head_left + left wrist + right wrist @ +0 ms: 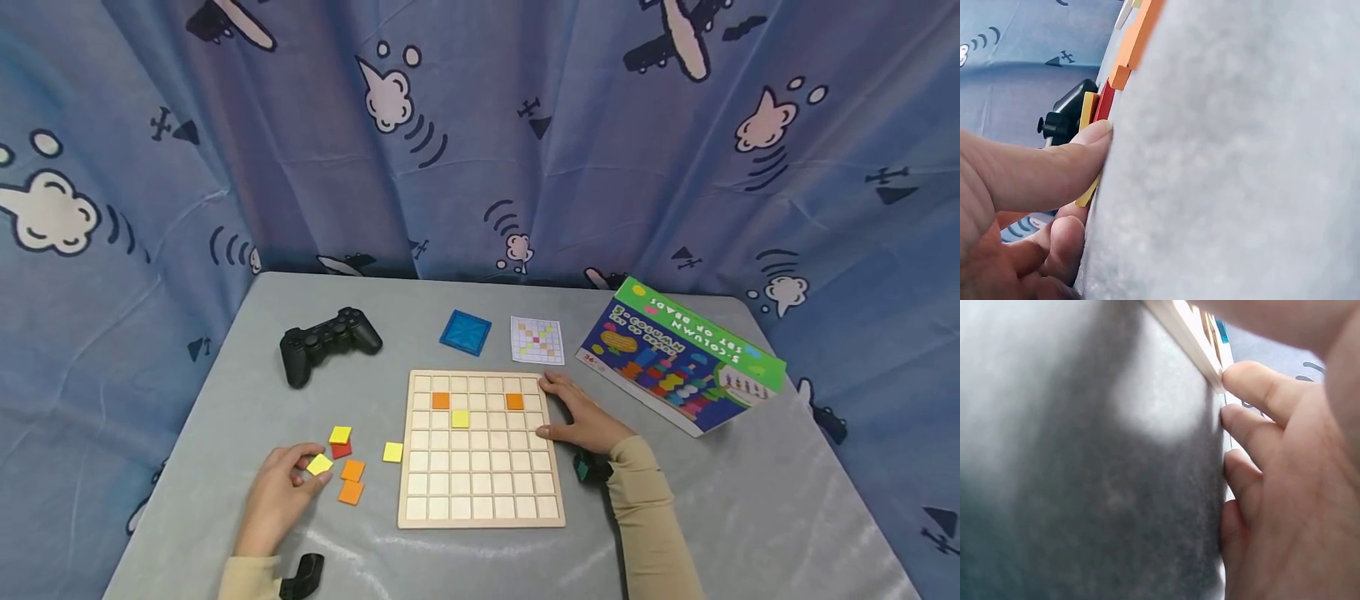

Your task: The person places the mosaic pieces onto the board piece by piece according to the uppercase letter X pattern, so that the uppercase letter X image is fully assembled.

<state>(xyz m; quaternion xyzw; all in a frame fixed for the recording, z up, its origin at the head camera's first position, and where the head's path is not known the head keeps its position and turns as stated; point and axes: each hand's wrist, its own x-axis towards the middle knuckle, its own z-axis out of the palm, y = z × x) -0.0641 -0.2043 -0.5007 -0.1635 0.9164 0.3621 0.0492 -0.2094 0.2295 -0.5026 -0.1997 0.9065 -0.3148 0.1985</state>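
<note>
In the head view my left hand [276, 492] pinches a yellow square tile [319, 464] between thumb and fingers, low over the table. The left wrist view shows this yellow tile [1087, 192] edge-on, partly hidden by the thumb. Just beyond lie another yellow tile [340, 435] overlapping a red tile [342, 451], and two orange tiles [350, 492]. My right hand [588, 417] rests at the right side of a wooden grid board [480, 483], thumb on its edge and index fingertip at the far corner. On the board are two orange tiles [440, 401] and one yellow tile [460, 419].
One more yellow tile [392, 452] lies against the board's left edge. Behind are a black game controller [327, 342], a blue square tray [466, 332] and a pattern card [537, 340]. A colourful box [678, 358] stands at the back right, before the curtain [465, 183].
</note>
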